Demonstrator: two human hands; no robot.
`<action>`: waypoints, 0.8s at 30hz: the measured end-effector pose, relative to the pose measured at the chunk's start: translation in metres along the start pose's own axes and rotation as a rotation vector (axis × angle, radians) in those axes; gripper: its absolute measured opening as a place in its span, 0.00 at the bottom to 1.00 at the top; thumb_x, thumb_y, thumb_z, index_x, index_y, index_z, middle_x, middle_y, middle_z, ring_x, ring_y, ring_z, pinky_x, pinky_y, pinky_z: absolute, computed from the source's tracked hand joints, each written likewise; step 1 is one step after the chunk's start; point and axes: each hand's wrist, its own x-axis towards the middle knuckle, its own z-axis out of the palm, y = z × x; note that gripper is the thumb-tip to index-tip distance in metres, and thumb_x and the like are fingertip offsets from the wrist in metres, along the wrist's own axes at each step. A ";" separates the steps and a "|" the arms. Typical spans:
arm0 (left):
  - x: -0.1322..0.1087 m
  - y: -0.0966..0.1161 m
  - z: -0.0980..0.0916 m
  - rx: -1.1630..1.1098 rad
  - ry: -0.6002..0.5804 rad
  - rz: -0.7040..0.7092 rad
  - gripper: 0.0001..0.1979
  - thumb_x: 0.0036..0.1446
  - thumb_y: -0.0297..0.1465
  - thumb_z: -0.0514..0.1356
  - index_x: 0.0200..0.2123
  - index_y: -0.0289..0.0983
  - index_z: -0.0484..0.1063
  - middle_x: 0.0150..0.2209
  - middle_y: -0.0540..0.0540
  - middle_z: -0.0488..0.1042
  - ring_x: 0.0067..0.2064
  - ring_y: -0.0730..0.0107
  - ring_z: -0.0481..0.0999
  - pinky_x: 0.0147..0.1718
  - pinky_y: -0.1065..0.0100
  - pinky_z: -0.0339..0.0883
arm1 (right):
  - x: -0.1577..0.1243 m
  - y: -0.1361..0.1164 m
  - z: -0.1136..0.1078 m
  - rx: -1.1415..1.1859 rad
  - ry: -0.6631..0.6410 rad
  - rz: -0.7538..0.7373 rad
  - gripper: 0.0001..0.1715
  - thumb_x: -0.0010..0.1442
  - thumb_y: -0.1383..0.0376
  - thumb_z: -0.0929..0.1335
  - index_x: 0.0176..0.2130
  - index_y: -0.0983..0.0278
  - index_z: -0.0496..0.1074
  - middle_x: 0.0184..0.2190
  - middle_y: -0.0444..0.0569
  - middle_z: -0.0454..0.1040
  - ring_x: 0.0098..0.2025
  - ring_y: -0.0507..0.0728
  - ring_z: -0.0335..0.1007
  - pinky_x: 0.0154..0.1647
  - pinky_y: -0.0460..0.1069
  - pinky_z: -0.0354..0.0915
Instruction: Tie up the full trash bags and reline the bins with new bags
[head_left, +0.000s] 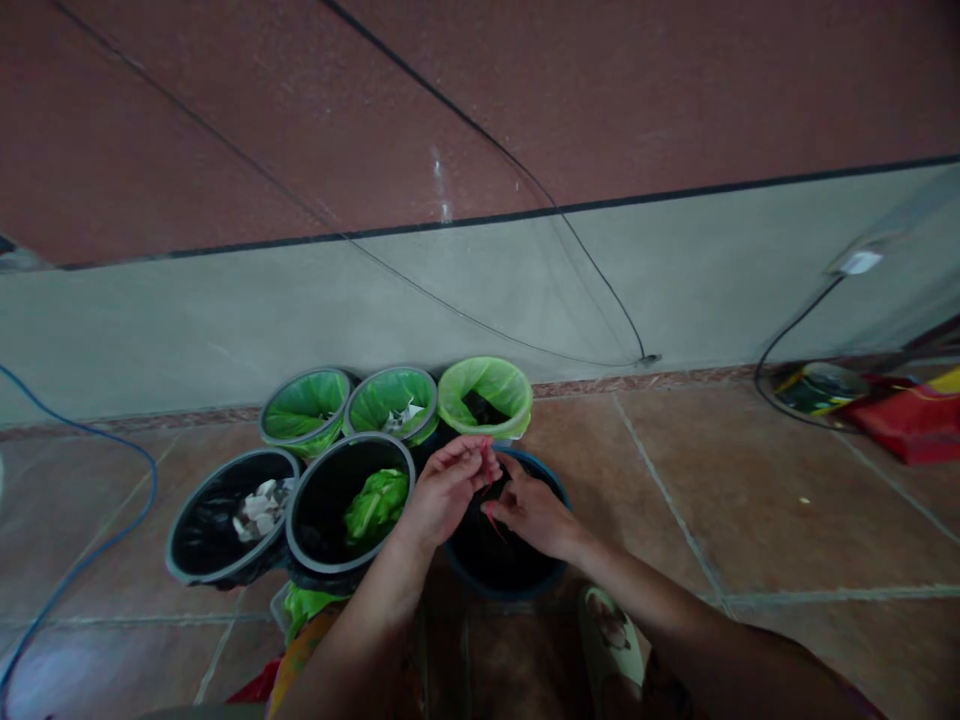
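Observation:
My left hand [450, 485] is closed, its fingertips pinching a thin pinkish-red string [487, 452]. Just to its right, my right hand [534, 510] is closed too, with thumb and fingers on the lower part of the string. Both hands are over a blue-rimmed bin [551, 570] with a dark inside, and they cover part of its opening. Left of my hands stands a grey-rimmed bin [300, 545] lined in black, with a crumpled green bag [377, 507] in it. The string's exact shape between my fingers is hard to make out.
Beside it is another black-lined bin [180, 560] holding whitish scraps [262, 510]. Three green-lined bins [450, 400] stand along the wall [225, 320]. A blue hose [97, 545] lies at left. Cables [600, 270] hang down the wall, and a red object [907, 420] is at right.

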 end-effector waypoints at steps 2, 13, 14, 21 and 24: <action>0.001 0.001 0.001 -0.064 -0.053 -0.051 0.15 0.51 0.32 0.67 0.43 0.36 0.77 0.39 0.45 0.77 0.41 0.67 0.76 0.49 0.58 0.71 | 0.002 0.001 0.009 0.041 -0.054 0.020 0.26 0.59 0.58 0.69 0.54 0.64 0.66 0.25 0.41 0.73 0.26 0.52 0.69 0.29 0.47 0.62; 0.022 -0.012 -0.041 0.992 0.246 0.146 0.17 0.50 0.22 0.55 0.41 0.38 0.78 0.42 0.45 0.80 0.46 0.63 0.77 0.53 0.61 0.67 | 0.014 0.012 0.003 0.335 -0.004 0.097 0.15 0.61 0.56 0.62 0.32 0.63 0.69 0.20 0.39 0.67 0.20 0.47 0.62 0.21 0.43 0.59; 0.022 -0.016 -0.041 1.022 0.147 0.145 0.20 0.49 0.20 0.54 0.43 0.38 0.78 0.42 0.46 0.80 0.45 0.64 0.77 0.52 0.62 0.67 | 0.014 0.009 0.000 0.350 0.002 0.080 0.15 0.61 0.55 0.62 0.32 0.63 0.69 0.20 0.39 0.67 0.20 0.47 0.62 0.22 0.43 0.59; 0.019 -0.048 -0.027 0.901 -0.228 -0.014 0.11 0.56 0.28 0.54 0.34 0.38 0.78 0.34 0.48 0.80 0.33 0.70 0.75 0.38 0.70 0.69 | 0.012 -0.006 -0.018 0.543 0.051 -0.007 0.22 0.57 0.47 0.66 0.31 0.64 0.70 0.21 0.39 0.67 0.20 0.47 0.61 0.22 0.44 0.59; 0.021 -0.056 -0.028 0.914 -0.094 -0.059 0.11 0.58 0.30 0.53 0.33 0.38 0.76 0.29 0.49 0.77 0.27 0.74 0.72 0.31 0.71 0.67 | 0.011 -0.005 -0.025 0.724 0.084 0.054 0.22 0.54 0.48 0.69 0.33 0.65 0.72 0.21 0.39 0.66 0.20 0.46 0.60 0.22 0.43 0.59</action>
